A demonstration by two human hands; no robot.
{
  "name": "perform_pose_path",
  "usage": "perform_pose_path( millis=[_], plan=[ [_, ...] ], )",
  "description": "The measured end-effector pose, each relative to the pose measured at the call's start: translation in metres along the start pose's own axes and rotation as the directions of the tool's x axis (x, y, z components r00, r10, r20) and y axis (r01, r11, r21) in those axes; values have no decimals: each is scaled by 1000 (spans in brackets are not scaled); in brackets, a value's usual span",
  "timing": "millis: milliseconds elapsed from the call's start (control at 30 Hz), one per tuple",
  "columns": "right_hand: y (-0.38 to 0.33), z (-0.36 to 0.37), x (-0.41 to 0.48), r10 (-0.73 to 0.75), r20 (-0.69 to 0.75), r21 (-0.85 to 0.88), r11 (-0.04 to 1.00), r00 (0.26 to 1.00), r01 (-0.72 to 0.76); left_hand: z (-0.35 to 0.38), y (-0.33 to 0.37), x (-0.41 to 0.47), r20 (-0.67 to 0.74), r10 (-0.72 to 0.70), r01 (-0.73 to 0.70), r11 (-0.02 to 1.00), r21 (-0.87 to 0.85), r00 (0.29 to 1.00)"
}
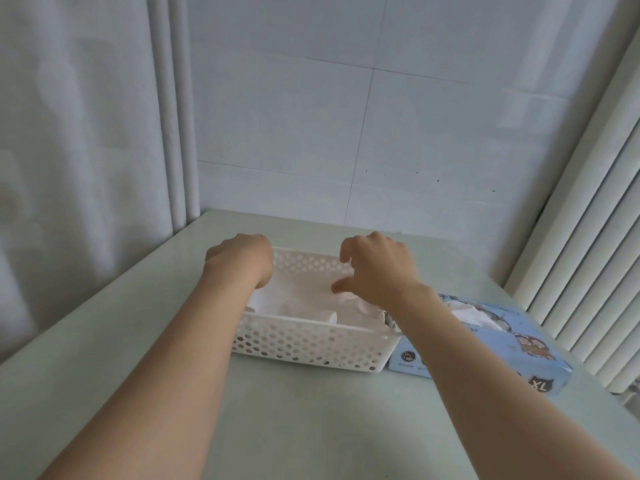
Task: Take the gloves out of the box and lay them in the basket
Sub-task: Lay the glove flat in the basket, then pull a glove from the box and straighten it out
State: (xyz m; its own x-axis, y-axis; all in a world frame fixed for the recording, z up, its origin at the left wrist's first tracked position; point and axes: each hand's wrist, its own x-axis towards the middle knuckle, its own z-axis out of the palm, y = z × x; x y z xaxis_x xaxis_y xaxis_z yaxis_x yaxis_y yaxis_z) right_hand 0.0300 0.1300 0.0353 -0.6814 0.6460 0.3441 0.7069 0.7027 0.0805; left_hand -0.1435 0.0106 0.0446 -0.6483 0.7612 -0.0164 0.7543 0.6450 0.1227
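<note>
Basket beneath palm-down left hand and loosely curled right hand

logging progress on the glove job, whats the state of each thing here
white perforated basket, upright, holds gloves
gloves, lying inside the basket
blue glove box, open on top, a glove poking out
left hand, over the basket's far corner, fingers hidden
right hand, above the gloves, fingers loosely curled, holding nothing
</note>
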Motion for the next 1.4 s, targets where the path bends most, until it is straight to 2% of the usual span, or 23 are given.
perform_pose_path(
  millis=[67,133,200,267,333,400,467,567,700,800,933,1133,1200,1333,1400],
  plan=[
    [-1,-8,-3,-1,-53,-27,1000,999,0,-3,6,-6,-2,-6,6,999,35,1000],
    [-1,-14,-4,58,-70,41,998,996,-55,-6,12,-10,-10,32,-31,996,79,999],
    [-1,-17,-5,141,-15,126,982,990,-138,-4,13,-8,-6,102,-101,990,103,995],
    [-3,-16,-5,159,40,197,967,986,-164,-2,13,-4,19,191,-191,980,55,981],
    [-7,-15,-5,85,86,308,945,993,-107,-2,15,-1,82,270,-269,963,-26,959],
    [-9,-14,-6,-39,155,389,921,987,-24,-4,16,-2,202,323,-313,946,-80,925],
    [-10,-14,-8,-93,308,403,914,947,-41,-5,18,-6,322,330,-326,943,-67,887],
    [-8,-7,-7,-86,505,250,967,859,-51,-6,19,-12,397,319,-328,944,-47,861],
    [-7,-3,-3,-66,573,97,995,817,13,-7,22,-16,450,316,-349,937,-10,835],
    [-11,3,-6,-43,585,89,996,810,-11,-3,23,-13,463,299,-360,932,46,834],
    [-13,8,-10,-101,562,128,991,821,34,2,26,-10,449,290,-376,920,113,845],
    [-5,-32,-14,-86,575,180,983,814,-24,7,28,-6,483,253,-345,932,110,838],
    [-5,-41,-17,-55,552,138,990,832,-26,6,29,-6,482,262,-363,923,127,836],
    [-15,-33,-25,25,576,-35,999,817,-6,0,35,-12,422,281,-376,913,160,862],
    [-23,-23,-27,14,570,-47,999,821,16,0,36,-13,405,282,-371,915,160,870]
  ],
)
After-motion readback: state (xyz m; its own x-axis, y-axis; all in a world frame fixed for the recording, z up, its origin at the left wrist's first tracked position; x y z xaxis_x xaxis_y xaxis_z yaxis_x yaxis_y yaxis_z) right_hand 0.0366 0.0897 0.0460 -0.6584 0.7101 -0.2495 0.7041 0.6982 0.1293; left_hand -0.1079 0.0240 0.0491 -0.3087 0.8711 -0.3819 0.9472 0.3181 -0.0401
